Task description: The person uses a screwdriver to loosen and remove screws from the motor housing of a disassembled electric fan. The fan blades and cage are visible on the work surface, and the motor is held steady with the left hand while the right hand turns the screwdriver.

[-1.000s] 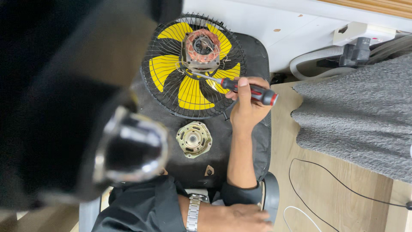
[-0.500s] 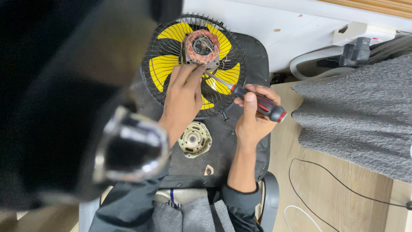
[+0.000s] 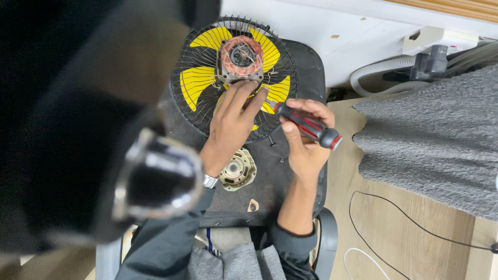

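Here, left hand [image 3: 231,124] fingers spread on fan grille [image 3: 193,106] edge, right hand [image 3: 303,140] fingers wrapped round screwdriver [image 3: 310,126].

left hand [image 3: 232,122]: palm down, fingers stretched forward and spread
right hand [image 3: 302,136]: fingers curled tight in a grip
forearms: both reaching forward

Single head-worn view, straight down and close over a fan grille [image 3: 233,78] on a chair seat [image 3: 306,67]

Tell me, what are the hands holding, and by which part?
The right hand grips a red-and-black screwdriver by its handle. The left hand holds nothing; its fingers rest on the black wire fan grille below the copper-wound motor.
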